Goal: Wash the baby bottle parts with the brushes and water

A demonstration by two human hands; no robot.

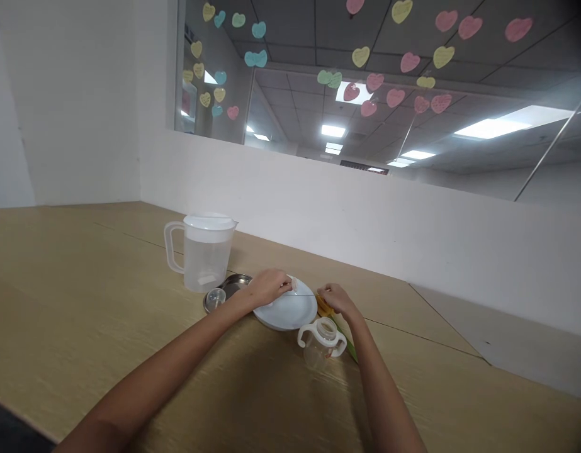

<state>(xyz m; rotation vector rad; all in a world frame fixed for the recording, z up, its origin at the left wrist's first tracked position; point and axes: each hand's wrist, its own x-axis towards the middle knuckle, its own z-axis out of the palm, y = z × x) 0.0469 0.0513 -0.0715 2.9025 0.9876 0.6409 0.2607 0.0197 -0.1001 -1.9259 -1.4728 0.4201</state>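
Observation:
My left hand is closed over the far left part of a white plate, and a small translucent piece shows at its fingertips. Right of the plate, my right hand has its fingers curled closed; what they hold, if anything, is hidden. Directly beneath it lies an orange item, with a green strip reaching toward me from that spot. In front of the plate stands a clear baby bottle with white side handles, its top uncovered.
A lidded clear plastic pitcher stands at the left. Beside it sit a round metal tray and a small clear cup or cap at the tray's near edge. A white wall with a window rises behind the wooden table.

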